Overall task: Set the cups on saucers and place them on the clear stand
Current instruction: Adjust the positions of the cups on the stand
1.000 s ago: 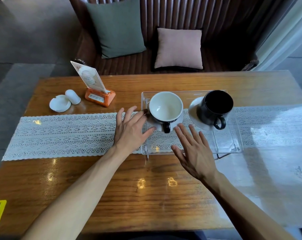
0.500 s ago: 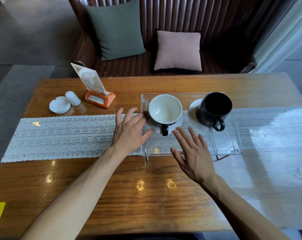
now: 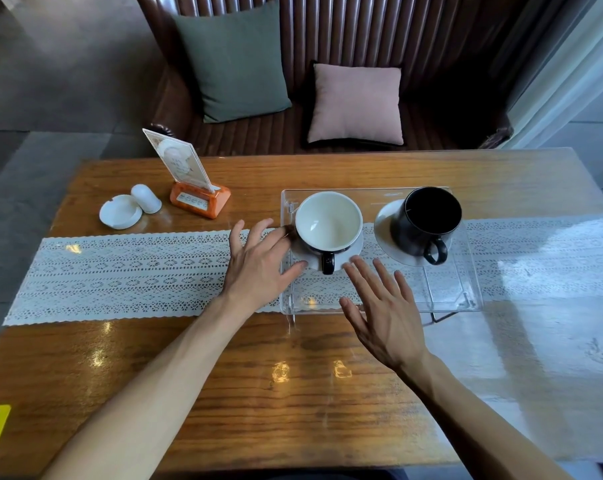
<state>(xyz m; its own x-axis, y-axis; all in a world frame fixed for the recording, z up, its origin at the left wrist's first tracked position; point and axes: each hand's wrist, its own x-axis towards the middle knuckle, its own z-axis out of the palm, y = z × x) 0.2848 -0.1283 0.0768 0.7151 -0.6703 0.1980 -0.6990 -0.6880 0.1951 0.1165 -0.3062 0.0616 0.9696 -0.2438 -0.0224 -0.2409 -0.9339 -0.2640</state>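
Note:
A clear stand [image 3: 449, 296] sits on the lace runner at the table's middle right. On its left half a white-lined cup [image 3: 328, 221] with a black handle rests on a white saucer [image 3: 353, 249]. On its right half a black cup [image 3: 428, 221] stands on another white saucer [image 3: 384, 225]. My left hand [image 3: 260, 263] lies open just left of the white-lined cup, fingertips at the saucer's edge. My right hand [image 3: 383, 311] hovers open over the stand's front edge, below that cup. Neither hand holds anything.
A white lace runner [image 3: 120, 271] crosses the wooden table [image 3: 258, 393]. At the back left stand an orange card holder [image 3: 199, 199], a white ashtray [image 3: 120, 213] and a small white shaker [image 3: 146, 199]. A sofa with green and pink cushions lies beyond.
Both hands stay almost where they were, open beside the white-lined cup. The view has tilted slightly, so everything sits a little lower in the frame.

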